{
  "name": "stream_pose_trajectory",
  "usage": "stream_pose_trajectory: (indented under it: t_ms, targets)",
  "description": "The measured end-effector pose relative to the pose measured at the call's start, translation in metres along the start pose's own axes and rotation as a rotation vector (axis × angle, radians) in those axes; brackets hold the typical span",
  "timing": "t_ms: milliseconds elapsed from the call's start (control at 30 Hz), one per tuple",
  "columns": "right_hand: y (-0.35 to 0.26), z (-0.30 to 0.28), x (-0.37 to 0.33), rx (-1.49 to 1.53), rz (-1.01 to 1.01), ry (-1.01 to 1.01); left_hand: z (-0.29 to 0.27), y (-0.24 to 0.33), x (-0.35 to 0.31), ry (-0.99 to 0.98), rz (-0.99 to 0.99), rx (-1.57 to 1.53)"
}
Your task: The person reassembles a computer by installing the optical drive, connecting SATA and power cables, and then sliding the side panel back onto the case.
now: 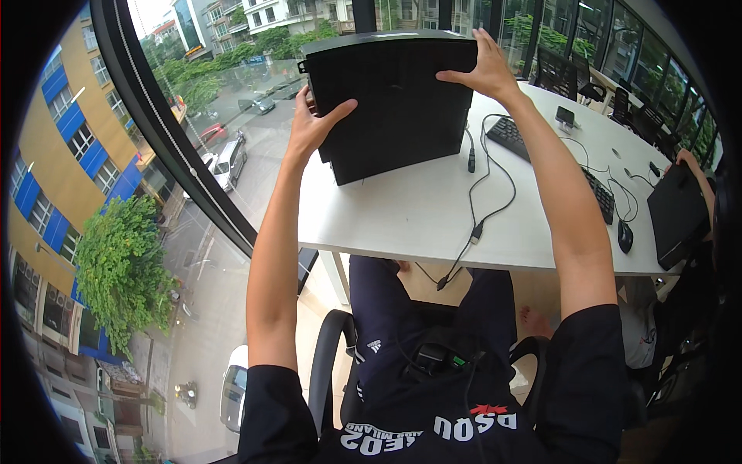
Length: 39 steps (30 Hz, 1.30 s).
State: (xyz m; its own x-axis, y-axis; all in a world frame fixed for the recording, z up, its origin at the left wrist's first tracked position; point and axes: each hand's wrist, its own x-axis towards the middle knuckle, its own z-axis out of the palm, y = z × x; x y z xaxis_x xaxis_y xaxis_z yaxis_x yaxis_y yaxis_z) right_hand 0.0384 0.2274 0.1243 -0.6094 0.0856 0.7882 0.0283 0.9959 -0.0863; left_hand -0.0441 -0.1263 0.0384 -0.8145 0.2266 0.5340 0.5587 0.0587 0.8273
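Observation:
A flat black desktop computer case (396,116) stands on edge at the far left part of the white table, its broad plain side facing me. My left hand (318,125) grips its left edge, the thumb lying on the broad side and the fingers behind. My right hand (488,71) clasps the upper right corner, thumb across the face and fingers up along the edge. Both arms are stretched out. The case's back is hidden from me. Beside its lower right edge lies a black cable plug (471,160).
On the white table (410,224) are two black keyboards (508,138), a mouse (624,237), loose cables (495,209) and a small dark device (565,117). A cable hangs over the front edge. At right, another person's hand (686,158) touches a second black case (679,213). Windows border the left.

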Motion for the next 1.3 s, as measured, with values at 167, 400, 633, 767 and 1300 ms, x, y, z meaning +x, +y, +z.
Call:
stream_pose_trajectory:
  t_ms: [167,400,633,767,1300]
  targets:
    - [0.038,0.016,-0.013,0.724,0.469,-0.245,0.005,0.001,0.001,0.025,0.073,-0.042]
    - [0.044,0.048,-0.028,1.174,0.484,-0.328,0.01,0.025,-0.01,0.035,0.085,-0.037]
    - [0.04,0.047,0.014,1.571,0.328,-0.416,0.001,0.047,-0.016,0.03,-0.043,0.008]
    - [0.049,0.057,0.021,1.509,0.4,-0.401,-0.001,0.053,0.011,0.291,-0.166,-0.122]
    - [0.039,0.069,0.018,1.534,0.323,-0.268,0.026,0.044,0.038,0.535,-0.028,-0.227]
